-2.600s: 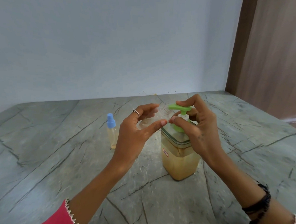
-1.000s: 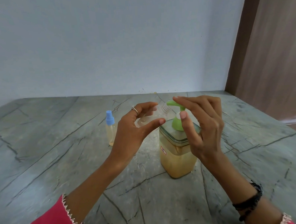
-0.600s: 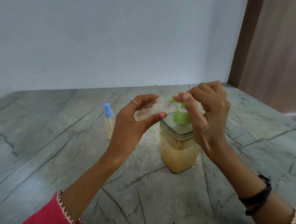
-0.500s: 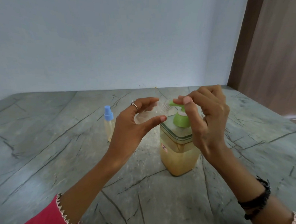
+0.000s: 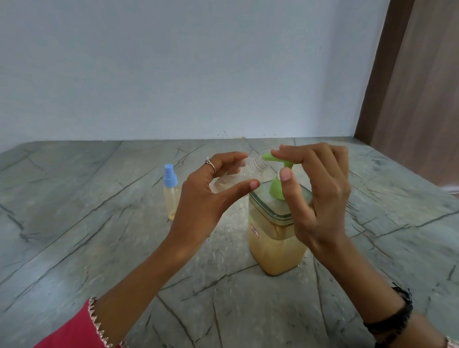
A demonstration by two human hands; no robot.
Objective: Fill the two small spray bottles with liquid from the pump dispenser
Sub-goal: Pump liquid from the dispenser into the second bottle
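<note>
While our left hand [image 5: 200, 202] grips an uncapped clear spray bottle [image 5: 235, 177] between curled fingers and thumb, tilted with its threaded neck raised toward the right, our right hand [image 5: 320, 195] rests its fingertips on the green pump head [image 5: 274, 159] of the pump dispenser [image 5: 275, 232]. We hold the bottle's open mouth right at the tip of the green nozzle; whether the two touch we cannot tell. Our right fingers are bent over the top of the pump head, while the thumb points upward beside the green collar and does not close on it. We see the dispenser, a square clear container holding amber liquid, standing upright on the grey veined marble counter [image 5: 80, 235] at centre right. Farther left, behind our left hand, a second small spray bottle [image 5: 171, 194] with a blue cap stands upright, holding pale yellow liquid, apart from the dispenser. We wear a ring [image 5: 210, 164] on the left hand, a red sleeve [image 5: 59, 347] with pale trim on the left arm, and a black bracelet [image 5: 393, 322] on the right wrist.
</note>
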